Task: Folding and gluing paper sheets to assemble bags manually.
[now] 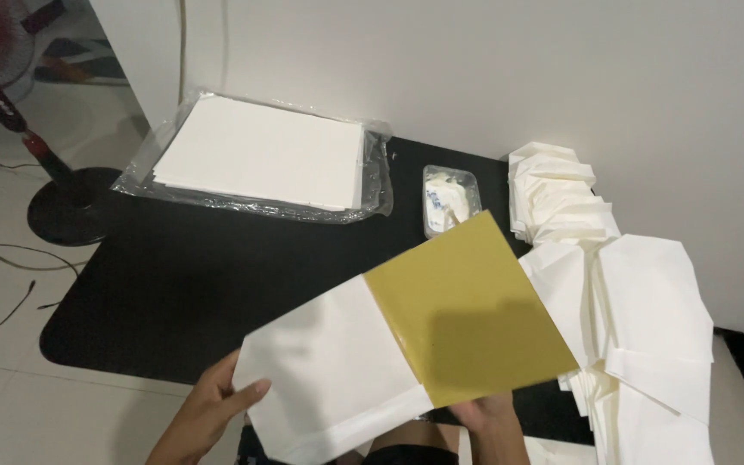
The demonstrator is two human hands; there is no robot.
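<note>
Over the black bench (174, 293), at six o'clock, both hands hold a white paper sheet (329, 379) bearing a mustard-yellow square (467, 319). The left hand (204, 413) pinches its left edge with fingers closed; the right hand (492, 422) grips the lower edge, fingers hidden beneath. This looks like the folding step, so the next move calls for squaring the edges before creasing, with folded white pieces (639, 327) stacked at three o'clock.

A wrapped stack of white paper (260, 155) upper left, a glue tub (450, 198) centre, folded white bags (639, 319) right, fan base (66, 202) far left.
</note>
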